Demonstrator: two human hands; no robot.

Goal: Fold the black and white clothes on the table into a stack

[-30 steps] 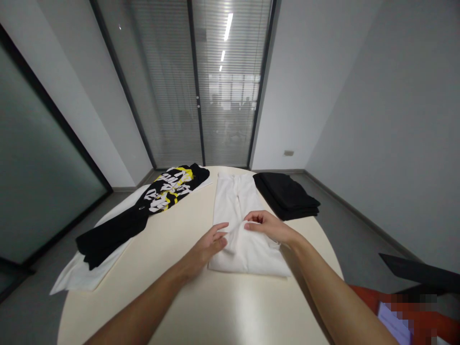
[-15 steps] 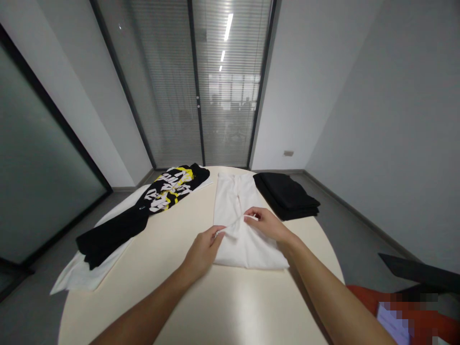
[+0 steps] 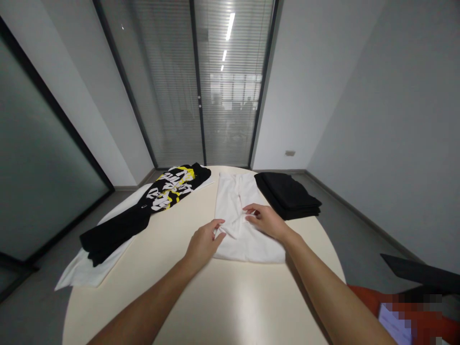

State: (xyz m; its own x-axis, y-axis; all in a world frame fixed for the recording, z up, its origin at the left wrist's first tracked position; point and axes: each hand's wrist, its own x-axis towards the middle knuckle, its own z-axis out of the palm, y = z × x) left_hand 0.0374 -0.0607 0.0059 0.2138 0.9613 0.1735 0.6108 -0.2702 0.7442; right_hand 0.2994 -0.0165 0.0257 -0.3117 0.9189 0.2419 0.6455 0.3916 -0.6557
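Round table (image 3: 223,306), lower centre: white cloth (image 3: 251,242) let down from pinch, fold looks settled; left hand (image 3: 201,244), right hand (image 3: 269,223) both loosened, gripping nothing.

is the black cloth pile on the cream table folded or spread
Folded: the black cloth pile lies in a compact block, layered edges showing.

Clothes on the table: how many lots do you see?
3: printed black garment over white cloth, left; white garment, centre; folded black stack, right. More pieces may be hidden underneath.
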